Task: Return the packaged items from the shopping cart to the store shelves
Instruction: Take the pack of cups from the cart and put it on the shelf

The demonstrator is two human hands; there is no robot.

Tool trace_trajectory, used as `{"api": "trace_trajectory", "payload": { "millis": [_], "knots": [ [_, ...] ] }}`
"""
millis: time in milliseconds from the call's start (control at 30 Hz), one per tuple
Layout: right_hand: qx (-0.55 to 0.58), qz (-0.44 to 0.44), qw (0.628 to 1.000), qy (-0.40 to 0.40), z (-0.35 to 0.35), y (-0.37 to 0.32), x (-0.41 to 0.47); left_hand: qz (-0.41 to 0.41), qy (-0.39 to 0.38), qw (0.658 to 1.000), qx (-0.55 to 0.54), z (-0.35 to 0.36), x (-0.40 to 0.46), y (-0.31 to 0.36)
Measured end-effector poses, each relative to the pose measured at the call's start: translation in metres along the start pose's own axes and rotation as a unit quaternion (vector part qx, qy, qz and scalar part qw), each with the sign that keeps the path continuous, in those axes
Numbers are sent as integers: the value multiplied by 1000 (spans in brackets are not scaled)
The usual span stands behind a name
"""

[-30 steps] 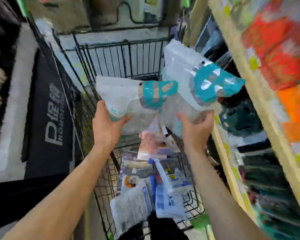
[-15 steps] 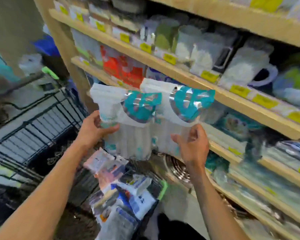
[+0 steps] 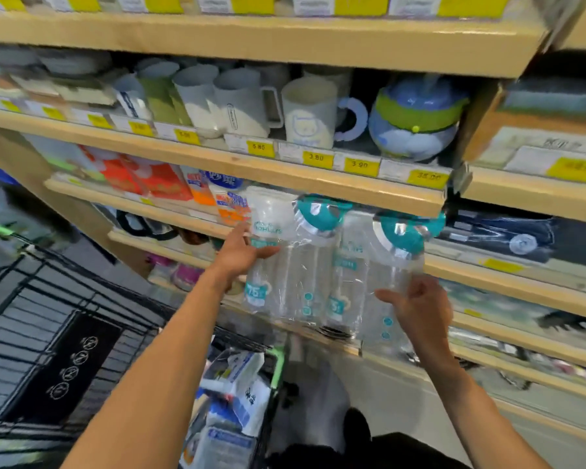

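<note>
Shelves (image 3: 251,164) of cups ahead; cart (image 3: 82,333) at lower left; step: shelving two packs.
Left hand (image 3: 241,257) grips left pack (image 3: 278,258); right hand (image 3: 420,309) grips right pack (image 3: 379,275); both held side by side against shelf front, clear of cart; next, I judge, slide them into a free gap.

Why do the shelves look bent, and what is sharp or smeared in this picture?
Head view: the wide-angle lens bows the wooden shelves; the two clear packages glint with glare; price tags near the centre read sharply, while the shopping cart and right edge are smeared by motion blur.
</note>
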State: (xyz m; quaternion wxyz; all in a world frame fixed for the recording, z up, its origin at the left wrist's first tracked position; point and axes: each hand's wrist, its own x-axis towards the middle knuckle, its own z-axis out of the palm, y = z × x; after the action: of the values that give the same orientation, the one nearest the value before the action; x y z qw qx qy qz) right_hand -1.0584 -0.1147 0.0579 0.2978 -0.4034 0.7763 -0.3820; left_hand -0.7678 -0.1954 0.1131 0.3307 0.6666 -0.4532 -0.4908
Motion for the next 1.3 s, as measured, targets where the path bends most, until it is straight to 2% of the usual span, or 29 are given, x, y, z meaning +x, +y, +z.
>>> {"api": "trace_trajectory", "payload": {
  "millis": [167, 367, 633, 733, 800, 900, 1000, 1067, 1200, 1300],
  "knots": [
    [30, -3, 999, 37, -28, -1, 19, 10, 20, 1000, -17, 27, 15, 14],
    [28, 22, 998, 52, -30, 3, 25, 7, 27, 999, -45, 41, 38, 21],
    [-6, 5, 999, 40, -23, -14, 50, 23, 30, 996, -85, 53, 89, 52],
    [-7, 19, 999, 33, -13, -22, 61, 63, 11, 995, -72, 56, 107, 51],
    [-8, 26, 999, 46, -8, -24, 64, 74, 30, 995, -60, 59, 112, 45],
    [-18, 34, 997, 67, 0, -25, 67, 116, 46, 992, 12, 64, 122, 33],
    [-23, -7, 995, 95, 9, -19, 68, 198, 83, 956, 197, 66, 122, 25],
    [-12, -24, 994, 105, 13, -16, 68, 224, 89, 933, 267, 65, 122, 15],
    [-16, 25, 994, 103, 15, -17, 72, 208, 100, 934, 274, 59, 140, -15],
    [-16, 5, 993, 118, 21, -20, 67, 189, 132, 933, 276, 60, 147, -26]
  ]
}}
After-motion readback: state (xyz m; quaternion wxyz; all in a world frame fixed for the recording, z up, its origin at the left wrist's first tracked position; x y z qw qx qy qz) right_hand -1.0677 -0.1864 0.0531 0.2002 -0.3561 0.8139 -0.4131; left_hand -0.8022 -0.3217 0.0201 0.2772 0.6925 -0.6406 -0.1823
